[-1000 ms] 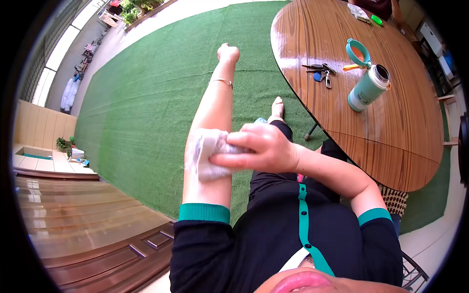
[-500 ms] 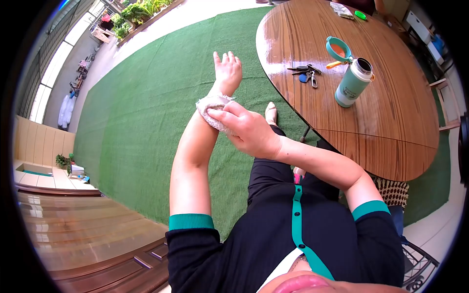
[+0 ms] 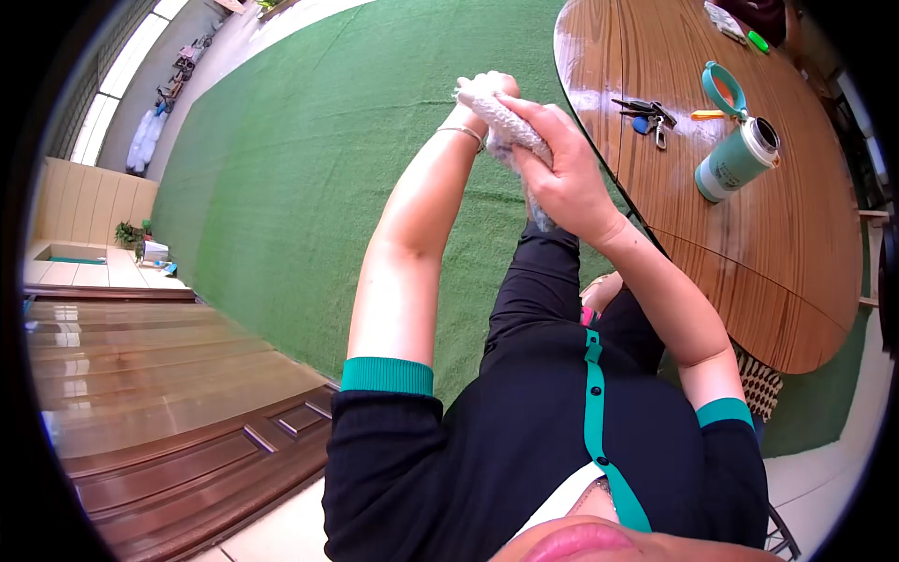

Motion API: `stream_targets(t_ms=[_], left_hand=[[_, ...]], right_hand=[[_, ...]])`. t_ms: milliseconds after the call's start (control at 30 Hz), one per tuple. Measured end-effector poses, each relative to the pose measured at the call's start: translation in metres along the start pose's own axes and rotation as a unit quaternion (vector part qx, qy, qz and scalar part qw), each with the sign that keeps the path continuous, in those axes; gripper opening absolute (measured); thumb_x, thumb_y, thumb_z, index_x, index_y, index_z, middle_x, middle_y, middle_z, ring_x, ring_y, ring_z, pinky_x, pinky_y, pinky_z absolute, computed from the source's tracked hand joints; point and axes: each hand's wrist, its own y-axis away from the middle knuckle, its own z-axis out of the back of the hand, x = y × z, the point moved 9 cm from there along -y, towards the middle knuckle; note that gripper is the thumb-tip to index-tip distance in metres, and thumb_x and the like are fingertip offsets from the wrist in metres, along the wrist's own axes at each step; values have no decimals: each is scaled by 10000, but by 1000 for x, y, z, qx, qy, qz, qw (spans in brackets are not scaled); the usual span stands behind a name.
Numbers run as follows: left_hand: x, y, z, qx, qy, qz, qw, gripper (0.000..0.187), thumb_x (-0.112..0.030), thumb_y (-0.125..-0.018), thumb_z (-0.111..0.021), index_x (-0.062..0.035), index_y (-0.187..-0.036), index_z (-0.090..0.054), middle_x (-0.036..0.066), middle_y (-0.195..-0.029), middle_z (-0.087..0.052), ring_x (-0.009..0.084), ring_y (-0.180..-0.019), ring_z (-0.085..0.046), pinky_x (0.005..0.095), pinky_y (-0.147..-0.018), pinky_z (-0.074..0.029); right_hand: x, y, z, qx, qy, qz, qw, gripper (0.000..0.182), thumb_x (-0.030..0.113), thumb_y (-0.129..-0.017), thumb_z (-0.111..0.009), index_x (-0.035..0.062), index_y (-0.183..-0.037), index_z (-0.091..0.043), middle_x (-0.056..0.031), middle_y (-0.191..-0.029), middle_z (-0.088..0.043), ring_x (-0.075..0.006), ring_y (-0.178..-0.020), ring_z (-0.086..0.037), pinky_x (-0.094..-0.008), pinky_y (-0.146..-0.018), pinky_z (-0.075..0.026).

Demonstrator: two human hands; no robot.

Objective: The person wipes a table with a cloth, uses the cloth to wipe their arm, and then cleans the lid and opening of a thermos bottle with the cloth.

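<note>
A whitish, fuzzy-textured cloth (image 3: 510,124) is bunched in my right hand (image 3: 573,183), its thumb and fingers closed round it. One end of the cloth lies against my left hand (image 3: 504,82), covering part of its back, and a loose end hangs below my right hand. My left arm is stretched forward over the green floor. Its fingers look curled in, partly hidden by the cloth, with nothing visible in them. A thin bracelet (image 3: 458,129) circles the left wrist.
To the right stands a wooden table (image 3: 749,272). On it are an upright teal bottle (image 3: 737,161) with its lid flipped up, a bunch of keys (image 3: 646,117), a folded cloth (image 3: 724,21) and a green object (image 3: 758,41). Someone's dark sleeve (image 3: 763,11) shows at the far edge.
My right hand has slid the cloth from the left forearm near the wrist up onto the left hand. The left fingers, spread before, now look curled. The view has shifted left.
</note>
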Motion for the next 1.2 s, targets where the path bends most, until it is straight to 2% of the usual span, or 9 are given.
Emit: stream_targets(t_ms=[67,200,433,600,700,900,1033,1133,1200], left_hand=[[7,4,4,-8,48,2,999,155,-205,-881,-601,-138,-747,-639,82,-850,-704,155,-786,-679,323,-584,-484],[64,-54,-56,98,83,193,973,420,-210,-954,-503,-153,-1349,-633,128,-1463,-550,345,-1386,-480,616,-1127,-289],[97,-21,-79,78,282,204,934,461,-178,-976,-431,-98,-1427,-489,161,-1512,-452,372,-1416,-408,657,-1114,-288],[71,48,-47,6,666,130,734,509,-159,-994,-383,-66,-1494,-370,192,-1557,-365,377,-1446,-349,659,-1106,-308],[58,40,-39,-17,770,131,624,543,-148,-1004,-354,-47,-1535,-298,211,-1585,-312,380,-1465,-313,660,-1101,-320],[73,-56,-79,-15,826,250,506,477,-144,-1078,-245,-68,-1546,-296,195,-1624,-226,339,-1473,-311,658,-1139,-306],[84,-56,-102,-25,762,276,586,459,-200,-1068,-366,-91,-1513,-373,143,-1538,-402,294,-1377,-444,568,-1102,-398],[66,-58,-123,97,638,159,747,442,-353,-1043,-494,-105,-1409,-508,72,-1401,-573,218,-1286,-540,463,-1050,-439],[31,-32,-116,177,675,64,714,421,-362,-1064,-475,-92,-1383,-532,87,-1359,-613,204,-1243,-581,387,-1025,-472]], right_hand=[[8,7,-14,36,87,37,995,493,-46,-879,-582,44,-1365,-571,-150,-1013,-586,-283,-916,-599,-368,-865,-491],[64,53,-52,110,-54,34,992,558,-81,-821,-571,58,-1361,-584,-158,-1085,-565,-315,-956,-599,-373,-878,-487],[145,90,-55,360,-326,48,873,520,-16,-853,-617,68,-1366,-610,-123,-1067,-544,-274,-937,-598,-357,-863,-481],[78,56,-21,234,-375,-103,891,513,-95,-867,-573,-6,-1372,-562,-118,-1241,-608,-213,-1153,-594,-331,-1006,-456],[46,34,0,68,-64,6,996,510,-72,-890,-551,5,-1393,-527,-120,-1201,-609,-206,-1082,-597,-328,-962,-465],[56,86,-27,249,-213,-58,943,483,-50,-884,-605,14,-1362,-584,-132,-1114,-615,-251,-994,-608,-342,-918,-466],[74,117,20,436,-246,-30,865,510,-20,-860,-624,15,-1368,-590,-146,-1101,-629,-293,-1000,-612,-363,-887,-477],[63,116,125,314,-53,-128,939,543,-26,-820,-567,17,-1361,-582,-166,-1153,-625,-314,-1040,-615,-386,-908,-473],[66,137,203,232,172,-181,940,575,-6,-809,-565,27,-1383,-542,-172,-1197,-618,-339,-1071,-613,-412,-935,-473]])
